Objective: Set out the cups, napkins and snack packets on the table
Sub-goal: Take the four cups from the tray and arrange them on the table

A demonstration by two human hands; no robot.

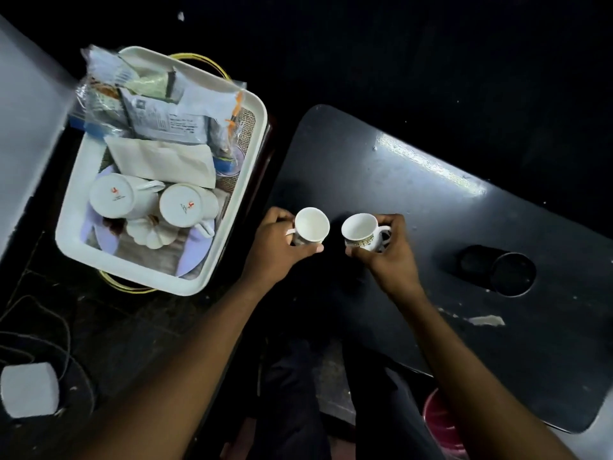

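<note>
My left hand (pixel 277 247) grips a small white cup (pixel 311 225), mouth up, at the near left edge of the dark table (pixel 431 210). My right hand (pixel 386 250) grips a second white cup (pixel 360 231) with a patterned band, just to the right of the first. Left of the table, a white tray (pixel 247 180) holds two upturned white cups (pixel 114 195) (pixel 184 205), folded napkins (pixel 162 161) and several snack packets (pixel 159 104).
A black cylindrical holder (pixel 497 270) lies on its side on the table's right part. A scrap of paper (pixel 486 320) sits nearer me. A white block (pixel 28 390) and cables lie on the dark floor at left. A pink bin (pixel 442 426) stands under the table.
</note>
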